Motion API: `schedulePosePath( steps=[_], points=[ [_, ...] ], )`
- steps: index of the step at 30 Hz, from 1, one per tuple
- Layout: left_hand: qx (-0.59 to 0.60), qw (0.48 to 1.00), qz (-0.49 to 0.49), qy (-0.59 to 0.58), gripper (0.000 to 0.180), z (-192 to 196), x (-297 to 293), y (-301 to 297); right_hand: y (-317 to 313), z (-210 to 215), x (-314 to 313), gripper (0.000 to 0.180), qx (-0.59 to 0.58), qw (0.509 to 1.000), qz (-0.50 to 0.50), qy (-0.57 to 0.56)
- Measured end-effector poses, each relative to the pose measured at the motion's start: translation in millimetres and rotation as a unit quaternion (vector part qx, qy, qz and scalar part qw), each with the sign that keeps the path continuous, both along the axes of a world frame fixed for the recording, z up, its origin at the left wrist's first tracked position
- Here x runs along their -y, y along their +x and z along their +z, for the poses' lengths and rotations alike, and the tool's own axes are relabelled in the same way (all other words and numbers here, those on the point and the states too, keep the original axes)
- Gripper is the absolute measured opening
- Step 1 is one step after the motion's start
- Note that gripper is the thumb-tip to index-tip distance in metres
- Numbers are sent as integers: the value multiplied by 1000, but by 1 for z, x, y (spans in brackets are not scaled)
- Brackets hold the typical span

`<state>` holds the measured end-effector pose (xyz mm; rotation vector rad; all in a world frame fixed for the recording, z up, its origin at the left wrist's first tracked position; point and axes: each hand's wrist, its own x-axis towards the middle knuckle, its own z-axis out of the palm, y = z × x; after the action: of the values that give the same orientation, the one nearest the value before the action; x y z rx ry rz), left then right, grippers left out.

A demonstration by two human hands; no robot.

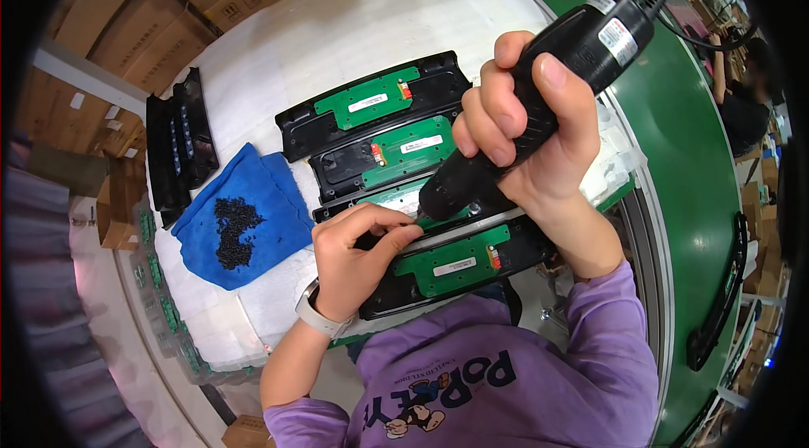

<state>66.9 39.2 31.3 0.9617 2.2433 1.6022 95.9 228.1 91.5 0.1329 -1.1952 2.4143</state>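
So the third black housing [383,199] in the row, the one with the green circuit board [396,193] sitting in it, is the piece getting worked on right now. It's lying on the white foam-covered bench [354,26] with its long axis running left to right, tilted up a bit toward the right, same as the three housings around it.

The right hand [527,132] is coming in from above and to the right, fingers wrapped tight around a black electric screwdriver [539,102]. The tool is slanting down and to the left, so its tip is landing on the board just right of the left hand [358,254]. The actual bit is hidden behind the fingers, so I can't tell if it's seated on a screw.

The left hand is sitting right on the housing's near edge, thumb and fingertips pinched together at the spot where the driver's nose is pointing. Looks like it's pinching something tiny, but it's too small to tell. That hand is clearly the closer one to the board.

Off to the left there's a blue cloth [270,187] with a heap of small black screws [238,230] on it, well apart from both hands. Further left, a stack of black covers [177,144].
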Motion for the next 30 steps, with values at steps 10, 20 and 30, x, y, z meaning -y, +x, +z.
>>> schedulePosePath(
  steps=[10, 20, 30],
  points=[
    [34, 999, 5, 28, 18, -13, 6, -8, 12, 0, -8, 34, 63, 971, 99, 206],
    [68, 998, 8, 12, 7, -18, 5, -9, 9, -23, 0, 24, -6, 979, 109, 172],
    [145, 988, -10, 46, 12, -19, 7, -11, 15, -9, 6, 19, 6, 966, 135, 220]
  ],
)
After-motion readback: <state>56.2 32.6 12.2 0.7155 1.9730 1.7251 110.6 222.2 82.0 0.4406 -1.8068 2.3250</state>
